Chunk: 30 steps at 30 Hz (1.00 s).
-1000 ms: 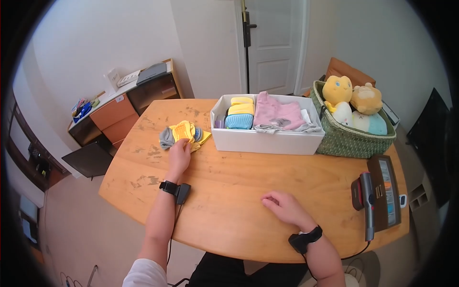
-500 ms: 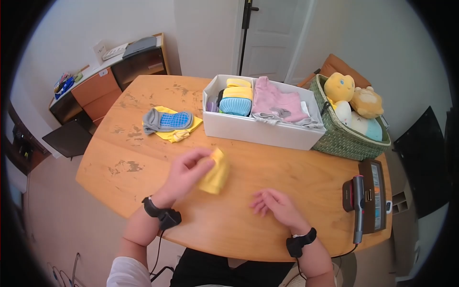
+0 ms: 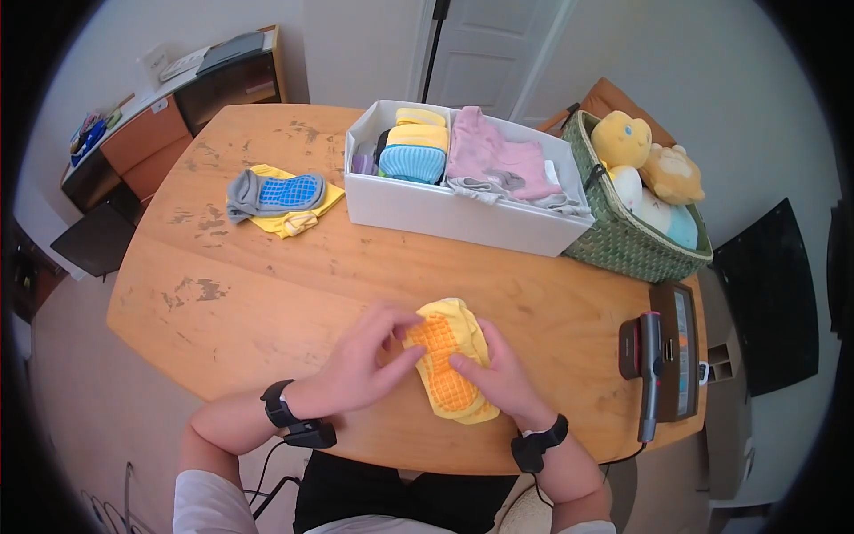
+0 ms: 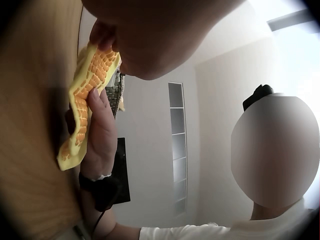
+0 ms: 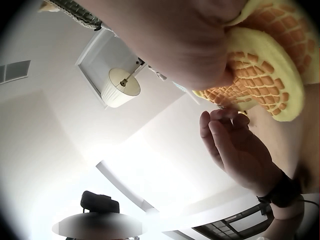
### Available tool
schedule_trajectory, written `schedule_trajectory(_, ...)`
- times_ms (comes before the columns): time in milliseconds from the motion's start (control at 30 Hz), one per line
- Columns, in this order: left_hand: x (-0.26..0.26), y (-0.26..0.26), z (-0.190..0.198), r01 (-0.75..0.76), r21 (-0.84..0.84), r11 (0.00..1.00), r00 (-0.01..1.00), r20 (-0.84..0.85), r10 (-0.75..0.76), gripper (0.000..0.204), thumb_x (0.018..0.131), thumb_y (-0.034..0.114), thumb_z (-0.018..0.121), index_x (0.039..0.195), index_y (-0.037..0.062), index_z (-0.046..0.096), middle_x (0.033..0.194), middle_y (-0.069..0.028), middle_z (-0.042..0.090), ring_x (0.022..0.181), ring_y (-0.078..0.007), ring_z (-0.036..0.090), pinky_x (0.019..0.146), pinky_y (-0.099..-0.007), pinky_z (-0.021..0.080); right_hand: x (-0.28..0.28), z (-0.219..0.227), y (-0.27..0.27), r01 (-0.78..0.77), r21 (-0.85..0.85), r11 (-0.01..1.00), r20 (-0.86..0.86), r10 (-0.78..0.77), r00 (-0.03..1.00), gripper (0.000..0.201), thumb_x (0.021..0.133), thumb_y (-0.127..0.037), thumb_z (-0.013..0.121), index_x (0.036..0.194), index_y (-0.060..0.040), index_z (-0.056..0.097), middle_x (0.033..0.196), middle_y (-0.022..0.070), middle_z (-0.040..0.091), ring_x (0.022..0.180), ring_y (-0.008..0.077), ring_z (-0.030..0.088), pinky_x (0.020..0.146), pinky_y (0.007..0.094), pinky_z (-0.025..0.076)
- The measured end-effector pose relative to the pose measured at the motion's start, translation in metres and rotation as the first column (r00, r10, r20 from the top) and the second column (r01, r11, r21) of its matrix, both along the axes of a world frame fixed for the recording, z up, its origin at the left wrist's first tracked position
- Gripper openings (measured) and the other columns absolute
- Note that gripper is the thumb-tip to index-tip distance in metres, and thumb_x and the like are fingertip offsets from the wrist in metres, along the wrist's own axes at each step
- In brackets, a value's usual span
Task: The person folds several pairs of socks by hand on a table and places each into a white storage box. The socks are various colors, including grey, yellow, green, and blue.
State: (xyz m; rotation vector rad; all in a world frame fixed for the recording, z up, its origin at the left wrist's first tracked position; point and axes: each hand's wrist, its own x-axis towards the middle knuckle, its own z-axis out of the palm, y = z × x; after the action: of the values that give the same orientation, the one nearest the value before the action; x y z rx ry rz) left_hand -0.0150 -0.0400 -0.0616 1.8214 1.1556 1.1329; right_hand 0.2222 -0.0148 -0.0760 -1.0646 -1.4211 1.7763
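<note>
Yellow socks with orange grip patterns on their soles are held just over the near middle of the table. My right hand grips their right side, thumb laid across the patterned face. At their upper left edge is my left hand, its thumb and fingers spread apart with fingertips right by the fabric. In the right wrist view the left hand has loosely bent fingers beside the socks. Farther back on the left, a grey sock with a blue grip sole lies on yellow fabric.
A white box at the back holds rolled yellow and blue striped clothes and a pink garment. Right of it stands a green woven basket of plush toys. A brown case and a grey-and-red handheld device occupy the right side.
My left hand took the yellow socks from the pile at the back left and brought them towards me. The grey sock came into view, and my right hand has gripped the yellow socks.
</note>
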Motion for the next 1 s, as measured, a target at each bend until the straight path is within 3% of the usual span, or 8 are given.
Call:
schedule_trajectory(100, -0.004, 0.015, -0.018, -0.194, 0.172, 0.966, 0.979, -0.031, 0.202, 0.035, 0.092, 0.015, 0.079, 0.120, 0.0012, 0.063, 0.095, -0.0028, 0.060, 0.076, -0.0136, 0.057, 0.069, -0.0267, 0.049, 0.001, -0.002, -0.001, 0.007, 0.076, 0.997, -0.003, -0.006, 1.000, 0.054, 0.101, -0.010, 0.067, 0.149, -0.0013, 0.042, 0.137, 0.0086, 0.059, 0.124, 0.0162, 0.060, 0.105, 0.0346, 0.051)
schedule_trajectory(167, -0.012, 0.019, -0.021, 0.018, -0.199, 0.980, 0.994, -0.104, -0.039, 0.034, 0.097, 0.016, 0.074, 0.124, 0.0017, 0.058, 0.095, -0.0033, 0.063, 0.080, -0.0098, 0.059, 0.071, -0.0269, 0.050, 0.003, -0.010, 0.001, -0.001, 0.141, 0.990, 0.018, -0.002, 1.000, 0.055, 0.101, -0.010, 0.067, 0.149, -0.0013, 0.042, 0.137, 0.0089, 0.059, 0.125, 0.0167, 0.059, 0.105, 0.0349, 0.051)
schedule_trajectory(233, -0.011, 0.019, -0.029, 0.036, -0.266, 0.963, 0.999, -0.027, -0.044, 0.033, 0.098, 0.018, 0.073, 0.123, 0.0020, 0.058, 0.093, -0.0050, 0.064, 0.077, -0.0107, 0.061, 0.069, -0.0284, 0.051, 0.003, -0.019, 0.003, 0.003, 0.321, 0.947, 0.109, -0.040, 0.993, 0.059, 0.099, -0.013, 0.071, 0.148, -0.0011, 0.041, 0.136, 0.0135, 0.061, 0.125, 0.0220, 0.062, 0.104, 0.0373, 0.051)
schedule_trajectory(400, -0.004, 0.011, -0.016, 0.052, -0.352, 0.935, 0.990, 0.143, -0.002, 0.025, 0.101, 0.020, 0.070, 0.116, 0.0029, 0.058, 0.087, -0.0048, 0.068, 0.074, -0.0109, 0.063, 0.069, -0.0304, 0.053, 0.005, -0.017, 0.005, 0.064, 0.360, 0.931, 0.249, -0.162, 0.955, 0.067, 0.094, -0.016, 0.075, 0.149, -0.0020, 0.039, 0.134, 0.0197, 0.062, 0.125, 0.0302, 0.064, 0.103, 0.0401, 0.051)
schedule_trajectory(500, -0.008, 0.010, -0.007, 0.074, -0.407, 0.910, 0.996, -0.017, -0.088, 0.020, 0.103, 0.012, 0.067, 0.117, 0.0051, 0.054, 0.105, -0.0053, 0.068, 0.099, -0.0100, 0.066, 0.085, -0.0299, 0.055, 0.004, -0.021, 0.006, 0.077, 0.373, 0.925, 0.286, -0.194, 0.938, 0.070, 0.093, -0.017, 0.077, 0.150, -0.0037, 0.038, 0.134, 0.0204, 0.063, 0.125, 0.0318, 0.064, 0.102, 0.0406, 0.052)
schedule_trajectory(667, -0.007, 0.015, -0.024, 0.382, -0.273, 0.883, 0.861, 0.452, -0.233, 0.025, 0.101, 0.005, 0.068, 0.118, 0.0091, 0.050, 0.127, -0.0074, 0.061, 0.128, -0.0141, 0.055, 0.105, -0.0285, 0.046, 0.004, -0.011, 0.004, -0.030, 0.416, 0.909, 0.348, -0.128, 0.929, 0.070, 0.092, -0.017, 0.077, 0.149, -0.0050, 0.038, 0.132, 0.0194, 0.066, 0.123, 0.0313, 0.066, 0.100, 0.0407, 0.053)
schedule_trajectory(767, -0.005, 0.018, -0.025, 0.421, -0.333, 0.844, 0.719, 0.690, -0.085, 0.029, 0.098, 0.001, 0.070, 0.118, 0.0096, 0.051, 0.123, -0.0054, 0.063, 0.120, -0.0138, 0.061, 0.100, -0.0284, 0.049, 0.001, -0.003, 0.002, -0.007, 0.347, 0.938, 0.360, -0.127, 0.924, 0.066, 0.093, -0.017, 0.077, 0.147, -0.0037, 0.041, 0.132, 0.0183, 0.066, 0.122, 0.0300, 0.066, 0.100, 0.0402, 0.053)
schedule_trajectory(1000, -0.025, 0.037, -0.038, 0.189, -0.406, 0.894, 0.715, 0.681, 0.158, 0.025, 0.094, -0.004, 0.070, 0.113, 0.0081, 0.060, 0.117, -0.0034, 0.065, 0.101, -0.0120, 0.066, 0.089, -0.0261, 0.052, 0.002, 0.012, -0.001, -0.023, 0.290, 0.957, 0.359, -0.087, 0.929, 0.061, 0.094, -0.019, 0.076, 0.144, -0.0016, 0.045, 0.129, 0.0170, 0.067, 0.120, 0.0255, 0.066, 0.101, 0.0384, 0.051)
